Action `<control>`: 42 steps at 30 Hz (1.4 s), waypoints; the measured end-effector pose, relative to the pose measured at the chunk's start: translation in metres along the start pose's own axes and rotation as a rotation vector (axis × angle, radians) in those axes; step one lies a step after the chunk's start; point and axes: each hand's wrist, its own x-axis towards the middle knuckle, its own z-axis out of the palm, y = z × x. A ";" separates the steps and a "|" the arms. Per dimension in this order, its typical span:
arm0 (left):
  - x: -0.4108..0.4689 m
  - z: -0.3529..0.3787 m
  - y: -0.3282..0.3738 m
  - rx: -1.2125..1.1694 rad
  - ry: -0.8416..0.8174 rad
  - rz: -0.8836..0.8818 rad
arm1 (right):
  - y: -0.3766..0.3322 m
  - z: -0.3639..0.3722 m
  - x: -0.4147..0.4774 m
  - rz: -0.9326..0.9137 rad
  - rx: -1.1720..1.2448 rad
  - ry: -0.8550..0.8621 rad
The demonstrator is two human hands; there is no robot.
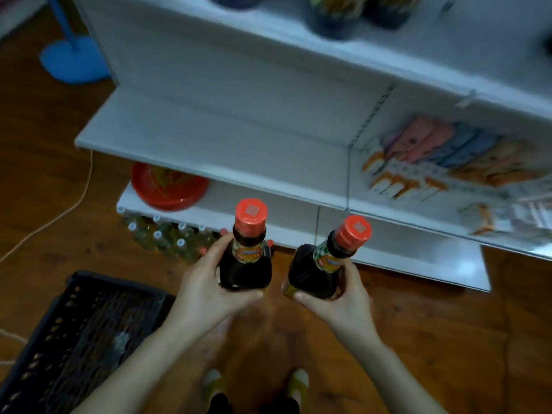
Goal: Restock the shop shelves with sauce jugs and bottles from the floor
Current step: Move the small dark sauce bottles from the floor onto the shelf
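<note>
Now each hand, left [206,289] and right [343,297], grips a dark bottle before the bare shelf edge [209,171].

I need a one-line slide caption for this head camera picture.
Left hand and right hand each hold a dark red-capped sauce bottle before white shelves.

Both bare forearms are reaching forward, level with each other. The left hand [206,282] is wrapping its fingers around a bottle [246,261], thumb underneath. The right hand [340,297] is clasping a second bottle [313,271], thumb in front. Both feet are standing slightly apart below.
</note>
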 end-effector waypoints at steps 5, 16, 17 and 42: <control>-0.013 0.028 0.084 -0.003 -0.035 0.178 | -0.025 -0.092 -0.027 -0.125 0.003 0.043; -0.043 0.172 0.241 0.050 -0.160 0.364 | -0.010 -0.330 -0.073 -0.208 0.033 0.190; -0.043 0.185 0.253 0.044 -0.181 0.378 | -0.007 -0.349 -0.075 -0.213 0.048 0.202; 0.153 0.514 0.517 0.051 -0.568 0.664 | 0.050 -0.693 0.073 -0.189 0.184 0.653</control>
